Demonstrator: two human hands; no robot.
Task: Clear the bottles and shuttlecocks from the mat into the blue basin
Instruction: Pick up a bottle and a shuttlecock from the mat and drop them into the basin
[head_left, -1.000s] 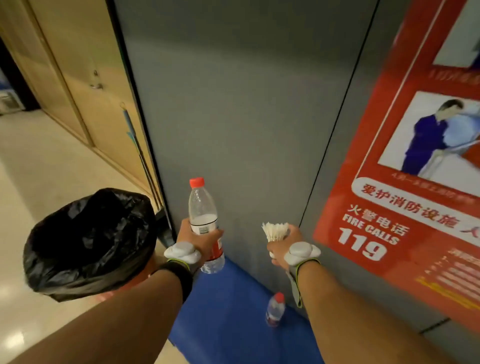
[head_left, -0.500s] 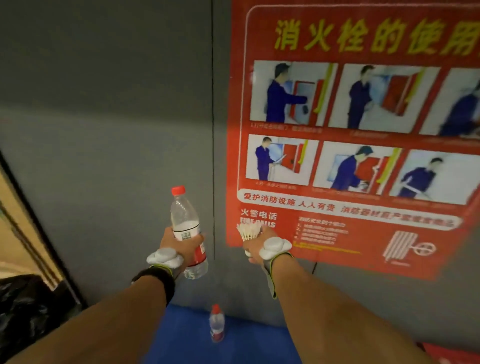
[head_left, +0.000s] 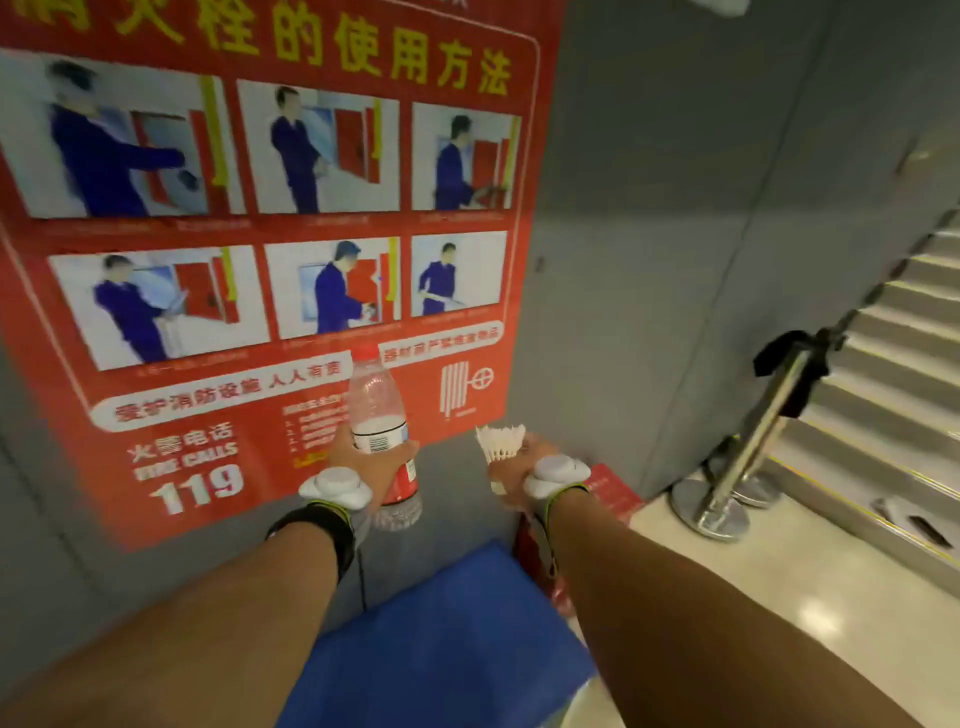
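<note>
My left hand (head_left: 370, 465) is shut around a clear plastic bottle (head_left: 375, 405) with a red cap and red label, held upright in front of the wall. My right hand (head_left: 524, 470) grips a white feathered shuttlecock (head_left: 500, 440), feathers pointing up. Both hands are raised at about the same height, side by side. The blue mat (head_left: 447, 639) lies on the floor below and between my forearms, against the wall. No blue basin is in view, and no other bottle shows on the mat.
A large red fire-safety poster (head_left: 260, 234) covers the grey wall ahead. A red box (head_left: 613, 493) stands at the wall base right of the mat. Metal stanchion posts (head_left: 727, 483) and a staircase (head_left: 893, 353) are at the right, on a shiny pale floor.
My view has swung to the right: the black-bagged bin and the small bottle on the mat have left the frame, and the stanchions and stairs have come in. Both hands keep their grips.
</note>
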